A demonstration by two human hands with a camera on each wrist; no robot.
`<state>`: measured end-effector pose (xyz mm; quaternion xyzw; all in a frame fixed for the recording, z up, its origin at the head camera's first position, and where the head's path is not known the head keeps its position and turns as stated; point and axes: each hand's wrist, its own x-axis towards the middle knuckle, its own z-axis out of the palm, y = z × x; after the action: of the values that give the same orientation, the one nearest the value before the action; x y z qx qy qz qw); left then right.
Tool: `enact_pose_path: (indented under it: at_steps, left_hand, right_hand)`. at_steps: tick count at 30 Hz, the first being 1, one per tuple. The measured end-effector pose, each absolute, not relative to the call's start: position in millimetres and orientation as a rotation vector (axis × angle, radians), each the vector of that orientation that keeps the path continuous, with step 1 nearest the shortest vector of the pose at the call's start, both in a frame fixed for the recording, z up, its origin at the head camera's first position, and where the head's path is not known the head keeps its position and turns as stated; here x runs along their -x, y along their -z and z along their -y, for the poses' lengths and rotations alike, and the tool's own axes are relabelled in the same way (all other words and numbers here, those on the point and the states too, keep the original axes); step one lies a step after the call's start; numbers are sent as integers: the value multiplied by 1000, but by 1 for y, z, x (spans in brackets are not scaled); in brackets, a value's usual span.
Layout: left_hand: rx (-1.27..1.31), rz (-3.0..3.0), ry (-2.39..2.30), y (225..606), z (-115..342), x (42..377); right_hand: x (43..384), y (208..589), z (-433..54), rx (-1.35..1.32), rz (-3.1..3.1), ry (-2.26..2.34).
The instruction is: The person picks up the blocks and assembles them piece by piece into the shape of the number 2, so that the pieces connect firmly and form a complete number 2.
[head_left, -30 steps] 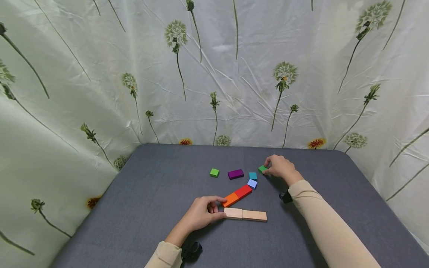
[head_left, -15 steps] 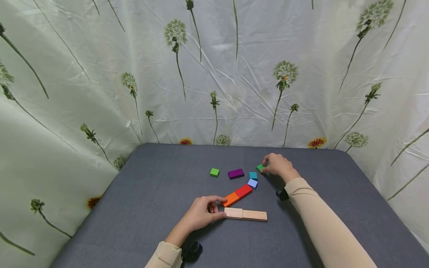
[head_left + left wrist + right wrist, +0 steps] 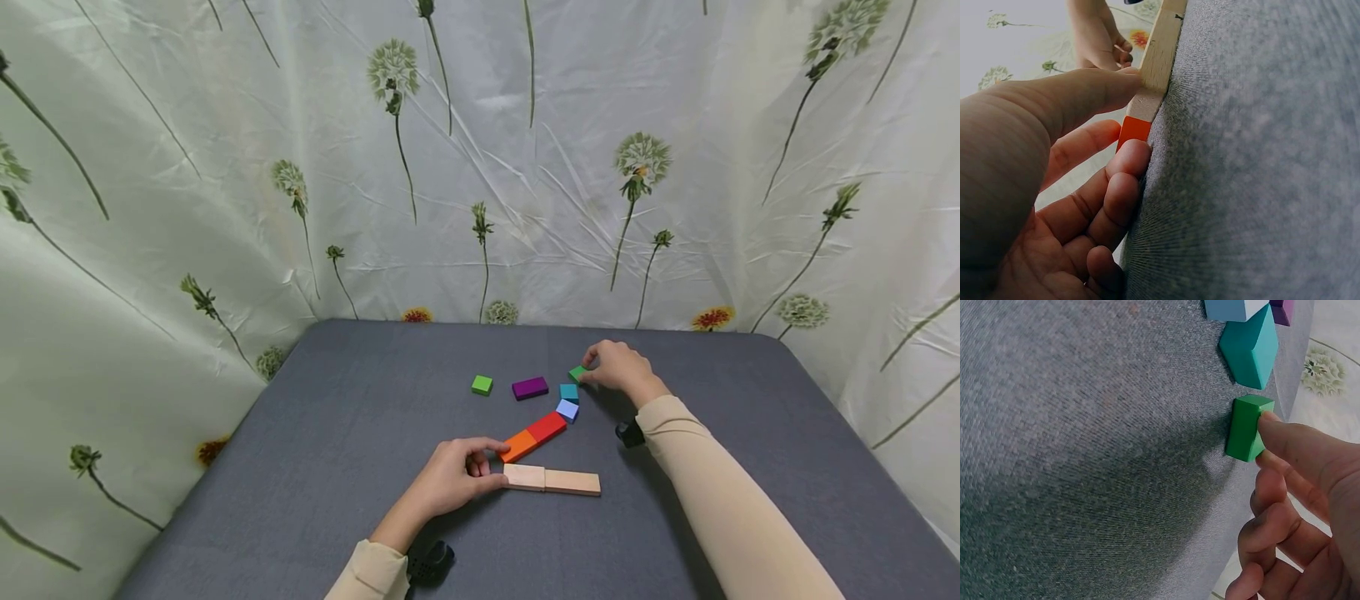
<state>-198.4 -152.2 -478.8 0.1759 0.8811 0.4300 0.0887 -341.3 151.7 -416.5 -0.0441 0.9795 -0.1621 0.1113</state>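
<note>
My right hand pinches a green block between thumb and fingers, just beyond a teal block. In the right wrist view a narrow gap parts this green block from the teal one. A light blue block comes after the teal one, then red and orange blocks in a slanting row. My left hand touches the orange block with its index finger. Its thumb rests at the end of a plain wooden block, which adjoins another wooden block.
A purple block lies left of the teal one, and a lime green block farther left. All lie on a grey cloth-covered table. A flower-patterned curtain stands behind it.
My right hand has slid the green block slightly left and away from me, to just beyond the teal block. The left hand stays in place.
</note>
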Motion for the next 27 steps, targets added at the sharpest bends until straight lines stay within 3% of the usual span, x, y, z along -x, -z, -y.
enact_pose_path:
  at_steps: [27]
  left_hand:
    - [-532,-2616,-1287,478,153,198]
  right_hand:
    - [346,415,-126,209,-2887,432]
